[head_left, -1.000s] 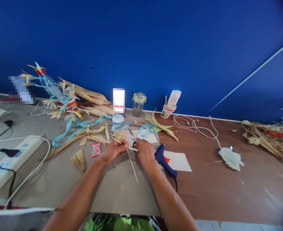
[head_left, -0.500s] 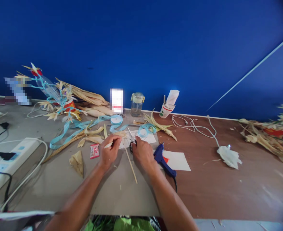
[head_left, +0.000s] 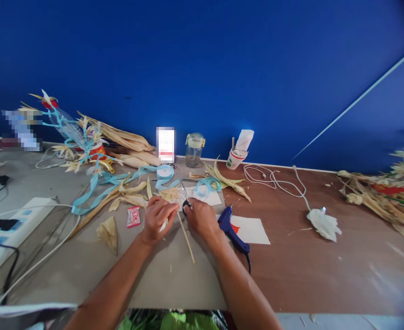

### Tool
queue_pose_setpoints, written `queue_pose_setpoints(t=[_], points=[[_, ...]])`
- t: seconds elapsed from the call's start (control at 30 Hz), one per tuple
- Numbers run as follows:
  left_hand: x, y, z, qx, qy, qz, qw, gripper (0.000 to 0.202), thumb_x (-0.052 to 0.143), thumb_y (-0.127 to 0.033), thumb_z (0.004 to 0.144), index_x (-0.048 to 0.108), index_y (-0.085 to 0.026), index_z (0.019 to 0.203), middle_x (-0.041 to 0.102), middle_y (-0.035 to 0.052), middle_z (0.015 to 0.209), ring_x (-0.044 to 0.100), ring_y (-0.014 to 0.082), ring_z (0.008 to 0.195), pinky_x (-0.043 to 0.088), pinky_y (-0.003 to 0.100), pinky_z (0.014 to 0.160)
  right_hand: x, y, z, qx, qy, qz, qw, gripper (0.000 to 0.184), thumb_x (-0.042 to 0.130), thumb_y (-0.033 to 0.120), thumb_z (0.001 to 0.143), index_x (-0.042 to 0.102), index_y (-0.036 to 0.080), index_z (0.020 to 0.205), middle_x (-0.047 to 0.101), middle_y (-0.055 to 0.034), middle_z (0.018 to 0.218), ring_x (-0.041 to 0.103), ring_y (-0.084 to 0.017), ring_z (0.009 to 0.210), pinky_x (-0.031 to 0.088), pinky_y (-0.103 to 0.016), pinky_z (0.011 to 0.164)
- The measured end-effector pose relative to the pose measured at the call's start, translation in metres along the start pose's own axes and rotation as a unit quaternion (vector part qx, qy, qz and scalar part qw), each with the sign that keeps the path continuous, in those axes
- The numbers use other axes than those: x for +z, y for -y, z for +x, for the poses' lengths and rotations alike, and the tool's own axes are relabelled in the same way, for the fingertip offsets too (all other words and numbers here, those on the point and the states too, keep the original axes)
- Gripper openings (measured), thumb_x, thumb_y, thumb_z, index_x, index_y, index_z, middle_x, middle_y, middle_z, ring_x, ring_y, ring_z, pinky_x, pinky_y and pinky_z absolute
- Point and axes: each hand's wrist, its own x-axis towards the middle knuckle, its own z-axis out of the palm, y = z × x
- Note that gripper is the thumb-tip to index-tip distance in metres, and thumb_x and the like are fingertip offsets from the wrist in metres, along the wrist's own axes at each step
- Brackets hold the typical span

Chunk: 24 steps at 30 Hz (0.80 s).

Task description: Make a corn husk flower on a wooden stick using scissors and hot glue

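My left hand [head_left: 158, 223] is closed on a small pale piece of corn husk [head_left: 164, 224], part of which shows under the fingers. Close beside it, my right hand [head_left: 202, 219] grips a pair of scissors [head_left: 187, 205] by the dark handles, with the blades pointing away from me. A thin wooden stick [head_left: 187, 240] lies on the table between my wrists. Beyond my hands are white paper [head_left: 214, 198] and a loose coil of light blue ribbon [head_left: 202, 187]. Right of my right hand rests a blue glue gun [head_left: 230, 229], partly on a white card [head_left: 253, 231].
Dried corn husks [head_left: 126, 140] and a ribbon roll [head_left: 165, 173] lie at the back. A glass jar [head_left: 194, 153] and a paper cup [head_left: 235, 160] stand by the wall. A power strip [head_left: 23, 229] with cords is at left; a white cable [head_left: 287, 183] is at right.
My left hand has moved slightly right and turned, coming closer to the scissors. My right hand still grips the scissors. The whole view has shifted a little.
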Motion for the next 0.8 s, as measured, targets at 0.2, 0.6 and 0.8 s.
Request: queue_pose_setpoints(t=[0.2,0.6,0.8], points=[[0.001,0.001,0.001,0.059,-0.032,0.03,0.997,0.011,0.059,-0.017,0.079,0.067,-0.024,0.084,0.065,0.0033,0.067,0.056,0.0158,0.063,0.041,0.035,0.078,-0.002,0.008,0.0,0.019,0.028,-0.035,0.999,0.03,0.042,0.032,0.092,0.063,0.016,0.104,0.067,-0.0139,0.099,0.066,-0.023,0.089,0.045,-0.03,0.073],[0.0,-0.006,0.008,0.144,-0.077,0.057,0.985,0.012,0.057,-0.011,0.081,0.061,-0.02,0.087,0.064,0.0009,0.067,0.055,0.0127,0.06,0.043,0.031,0.071,-0.008,0.01,-0.004,0.043,0.039,-0.041,0.997,0.031,0.041,0.034,0.092,0.064,0.016,0.103,0.069,-0.015,0.094,0.067,-0.025,0.088,0.047,-0.032,0.073],[0.001,-0.004,0.006,0.146,-0.07,0.049,0.986,0.013,0.057,-0.012,0.081,0.062,-0.02,0.088,0.064,0.0007,0.067,0.055,0.0131,0.061,0.043,0.031,0.072,-0.009,0.012,-0.005,0.046,0.039,-0.046,0.997,0.033,0.042,0.035,0.091,0.067,0.015,0.098,0.07,-0.0165,0.092,0.068,-0.026,0.086,0.047,-0.031,0.07]])
